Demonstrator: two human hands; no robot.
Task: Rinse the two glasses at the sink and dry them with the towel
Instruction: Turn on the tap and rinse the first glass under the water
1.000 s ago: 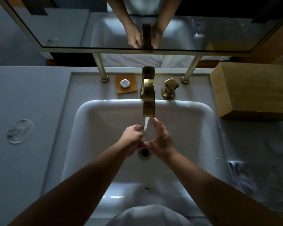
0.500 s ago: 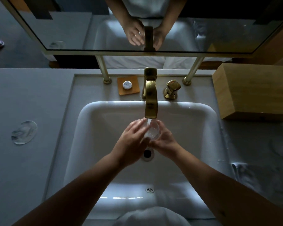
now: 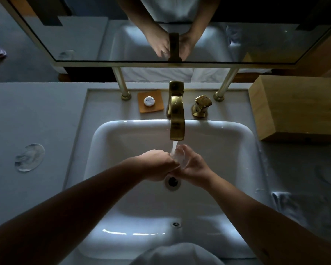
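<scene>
A clear glass (image 3: 179, 156) is under the running water from the gold faucet (image 3: 177, 119), over the white sink (image 3: 122, 134). My right hand (image 3: 194, 166) cups the glass from the right. My left hand (image 3: 158, 164) closes on its left side with fingers curled against it. A second glass (image 3: 30, 156) rests on the grey counter at the left. A towel (image 3: 289, 207) lies on the counter right of the sink.
A gold tap handle (image 3: 201, 105) stands right of the faucet and a soap dish (image 3: 150, 101) left of it. A wooden box (image 3: 296, 109) sits at the back right. A mirror (image 3: 103, 35) hangs above. The sink drain (image 3: 172, 181) is just below my hands.
Both hands stayed under the stream and shifted around the glass; the left hand has curled tighter against its side. The view has moved slightly.
</scene>
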